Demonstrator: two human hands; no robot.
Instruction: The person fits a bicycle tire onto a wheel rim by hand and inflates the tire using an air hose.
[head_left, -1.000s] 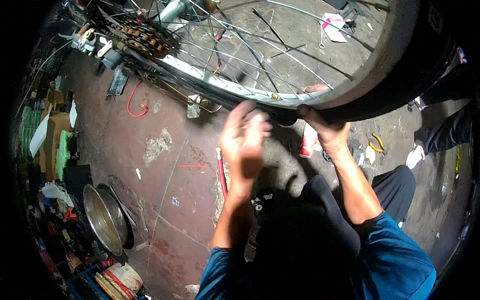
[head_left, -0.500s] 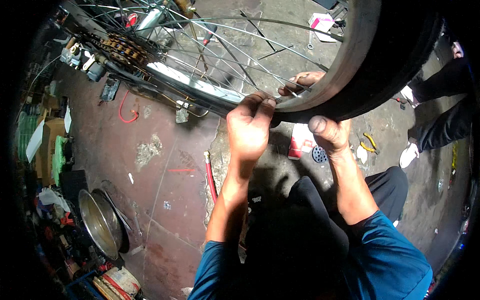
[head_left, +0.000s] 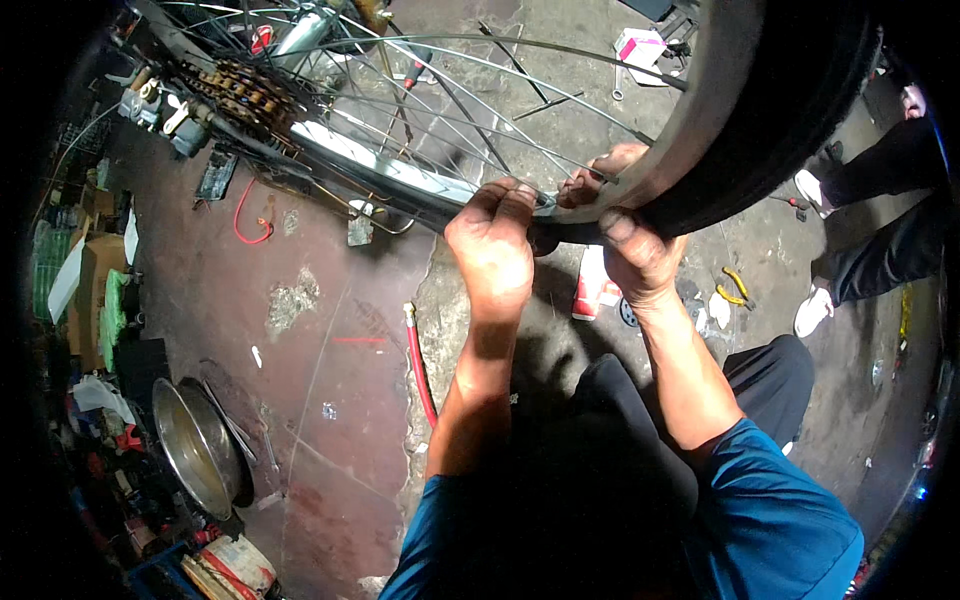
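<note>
The left hand [head_left: 490, 250] was pinched narrow on the edge of the black tyre [head_left: 800, 120], its thumb and fingertips together beside the pale rim [head_left: 712, 110]. Just to its right, the right hand [head_left: 642, 255] gripped tyre and rim, fingers on the rim's inner side, thumb outside. Rusty sprockets [head_left: 240, 95] stood up-left of the left hand, a red hose [head_left: 420, 365] lay below-left of it, and yellow-handled pliers [head_left: 738, 290] lay right of the right hand
</note>
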